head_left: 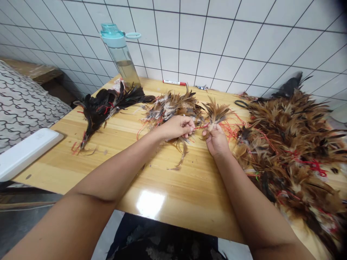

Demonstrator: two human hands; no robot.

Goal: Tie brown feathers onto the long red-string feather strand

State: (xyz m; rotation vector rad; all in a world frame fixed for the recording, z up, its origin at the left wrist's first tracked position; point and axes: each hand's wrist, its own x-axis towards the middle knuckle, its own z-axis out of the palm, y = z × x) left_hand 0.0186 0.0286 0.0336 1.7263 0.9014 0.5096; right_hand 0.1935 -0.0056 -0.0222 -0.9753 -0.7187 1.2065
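Note:
My right hand [216,140] is closed around the base of a small bunch of brown feathers [216,111], whose tips fan upward. A red string [201,127] runs taut from that base to my left hand [179,127], where the fingers pinch its other end. Behind and below my left hand lies a pile of brown and whitish feathers [173,104], partly covered by the hand. A few loose wisps [180,159] lie on the wood just in front of it.
Black feather bunches [101,108] lie at the left of the wooden table [173,195]. A large heap of brown feather bunches [292,126] covers the right side. A water bottle [121,57], a red marker [174,82] and a white box-like object [31,151] are around the edges.

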